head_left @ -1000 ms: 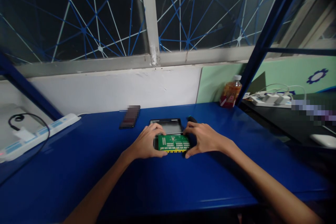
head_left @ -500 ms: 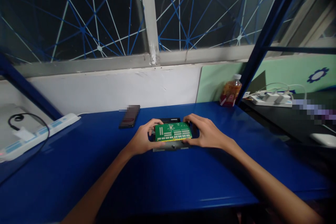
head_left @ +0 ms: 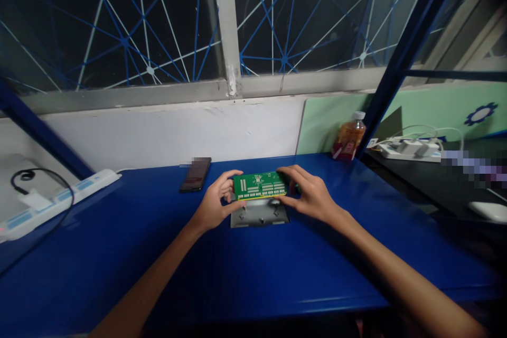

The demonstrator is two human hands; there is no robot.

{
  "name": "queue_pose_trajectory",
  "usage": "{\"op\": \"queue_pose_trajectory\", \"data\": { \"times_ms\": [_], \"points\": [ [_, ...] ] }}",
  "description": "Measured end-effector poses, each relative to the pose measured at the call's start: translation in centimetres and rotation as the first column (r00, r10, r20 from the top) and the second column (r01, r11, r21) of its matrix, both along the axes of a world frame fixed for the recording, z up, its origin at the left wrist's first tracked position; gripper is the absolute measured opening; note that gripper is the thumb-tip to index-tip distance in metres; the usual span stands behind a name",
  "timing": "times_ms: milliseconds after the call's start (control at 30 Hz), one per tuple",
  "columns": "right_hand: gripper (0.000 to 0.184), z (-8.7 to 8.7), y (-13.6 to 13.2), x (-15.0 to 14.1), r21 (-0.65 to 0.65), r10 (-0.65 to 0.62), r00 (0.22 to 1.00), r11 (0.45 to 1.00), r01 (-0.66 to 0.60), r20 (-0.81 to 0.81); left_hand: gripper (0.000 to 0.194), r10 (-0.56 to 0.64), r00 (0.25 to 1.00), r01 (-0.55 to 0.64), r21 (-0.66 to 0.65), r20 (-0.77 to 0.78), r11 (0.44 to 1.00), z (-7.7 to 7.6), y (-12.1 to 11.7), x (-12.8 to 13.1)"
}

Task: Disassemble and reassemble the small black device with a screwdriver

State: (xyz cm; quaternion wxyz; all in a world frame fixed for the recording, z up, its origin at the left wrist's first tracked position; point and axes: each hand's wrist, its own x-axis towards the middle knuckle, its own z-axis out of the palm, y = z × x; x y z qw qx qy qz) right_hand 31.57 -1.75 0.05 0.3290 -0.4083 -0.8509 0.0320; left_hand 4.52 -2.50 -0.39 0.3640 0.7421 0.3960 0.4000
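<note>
We hold a green circuit board (head_left: 259,186) between two bare hands, above the far part of a grey metal casing piece (head_left: 259,216) on the blue table (head_left: 237,274). Our left hand (head_left: 212,202) grasps the board's left end, thumb at the near corner and fingers toward the far one; our right hand (head_left: 312,195) grips the right end in the same manner, thumb along the near edge. Neither hand is clenched, and both hold the same board.

The board's long axis runs from left to right, roughly along the table's length, its right end sitting slightly higher in the view. One long side, lined with a narrow yellow strip (head_left: 261,197), points toward us; the opposite long side points toward the white wall (head_left: 178,140). The face with pale markings is turned up and toward us, though we cannot tell its exact tilt. The near part of the casing piece shows below the yellow strip, its long side also running left to right.

Left of the board, a dark phone (head_left: 197,174) lies on the table, near our left hand.
</note>
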Motion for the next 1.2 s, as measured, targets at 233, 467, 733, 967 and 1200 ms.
{"op": "queue_pose_trajectory", "data": {
  "times_ms": [233, 467, 733, 967, 1200],
  "points": [
    [0.048, -0.45, 0.21, 0.05, 0.068, -0.012, 1.0, 0.998, 0.014, -0.025, 0.067, -0.011, 0.969, 0.031, -0.08, 0.245, 0.996, -0.78, 0.34, 0.23],
    [0.048, -0.47, 0.21, 0.13, 0.114, -0.045, 0.997, 0.992, 0.052, -0.059, 0.073, -0.004, 0.938, 0.042, -0.103, 0.348, 0.994, -0.4, -0.07, 0.43],
    [0.049, -0.55, 0.33, 0.01, 0.109, -0.028, 0.99, 0.993, 0.043, -0.138, 0.071, 0.006, 0.929, 0.029, -0.088, 0.371, 0.996, -0.62, 0.06, 0.46],
    [0.046, -0.02, 0.17, -0.15, 0.017, 0.008, 0.961, 1.0, -0.003, -0.277, 0.077, 0.044, 0.935, -0.003, -0.118, 0.353, 0.993, -0.76, 0.28, 0.27],
    [0.045, 0.21, 0.12, -0.48, -0.126, -0.058, 0.929, 0.992, 0.012, -0.367, 0.075, 0.13, 0.953, -0.104, -0.108, 0.275, 0.989, -0.44, 0.36, 0.03]
  ]
}}
